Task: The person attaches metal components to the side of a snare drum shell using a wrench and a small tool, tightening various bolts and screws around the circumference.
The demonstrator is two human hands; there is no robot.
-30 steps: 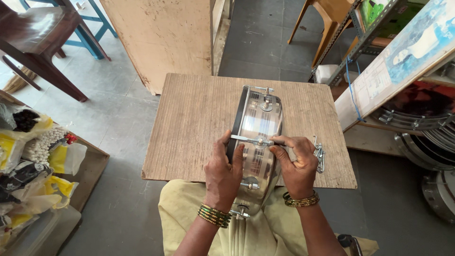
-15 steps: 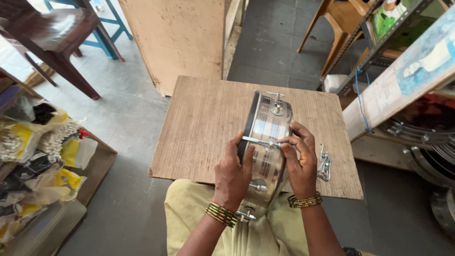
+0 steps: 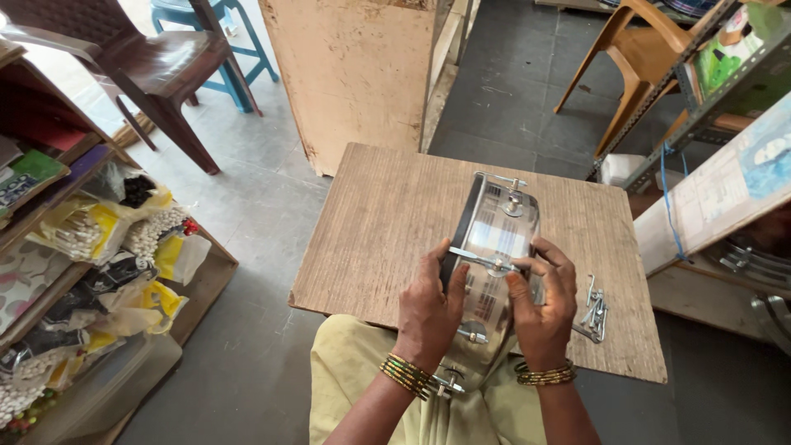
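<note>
Drum: shiny metal drum shell [image 3: 494,239] stood on its rim, tilted, near end down by the lap, far end up over the middle of the bench.
Left hand: left hand [image 3: 430,309] wrapped round the shell's left edge, fingers closed on the rim, thumb up against the side.
Right hand: right hand [image 3: 544,305] on the shell's right side, fingers curled, pinching a thin metal rod [image 3: 482,259] that crosses the shell's face; grip looks firm.
Hardware: small pile of metal hooks [image 3: 593,309] lying flat just right of the right hand, close to the bench's right edge.
Bench: plain board bench [image 3: 379,222], bare on the whole left half and along the far edge; near edge meets the lap.
Room left: open grey floor [image 3: 247,206] beside the bench, then a shelf [image 3: 91,247] stuffed with bags well apart.
Room ahead: wooden panel [image 3: 354,74] standing just past the far edge; dark chair [image 3: 148,74] further off left.
Room right: slanted board [image 3: 725,198] and rack near the right corner, pretty tight there; orange chair [image 3: 651,49] behind.
</note>
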